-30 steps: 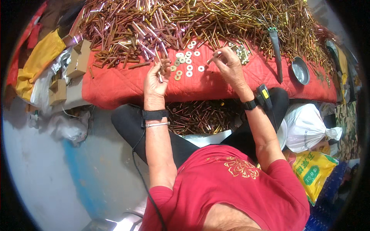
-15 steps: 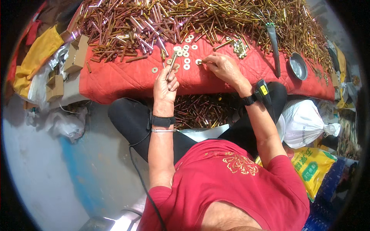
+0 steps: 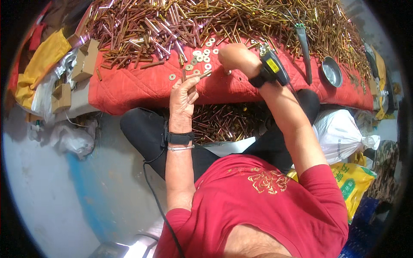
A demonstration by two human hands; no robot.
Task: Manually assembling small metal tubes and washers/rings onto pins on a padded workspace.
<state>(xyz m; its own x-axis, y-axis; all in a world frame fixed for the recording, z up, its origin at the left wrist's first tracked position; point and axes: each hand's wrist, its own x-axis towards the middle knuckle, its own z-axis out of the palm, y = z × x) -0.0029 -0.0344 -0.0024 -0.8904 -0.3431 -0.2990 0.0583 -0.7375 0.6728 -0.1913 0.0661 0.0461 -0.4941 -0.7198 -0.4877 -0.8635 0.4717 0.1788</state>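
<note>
My left hand (image 3: 183,96) is closed round a slim metal bolt (image 3: 205,74), which points up and to the right past my thumb. Just beyond that hand, several flat ring washers (image 3: 208,66) lie loose on the red quilted cloth (image 3: 137,88). My right hand (image 3: 238,59) is bent over the cloth to the right of the washers, its back toward me and its fingers curled down. A small pale thing shows below those fingers, too small to make out. The hand hides most of its own fingertips.
A wide heap of brassy bolts (image 3: 150,26) covers the far side of the cloth. Small nuts (image 3: 263,49) lie partly behind my right wrist. To the right are a dark-handled tool (image 3: 304,53) and a metal bowl (image 3: 331,73). More bolts (image 3: 223,124) lie between my legs.
My right hand has turned over at the wrist, rising slightly away from the washers. The bolt in my left hand has tipped from nearly upright to slanting right.
</note>
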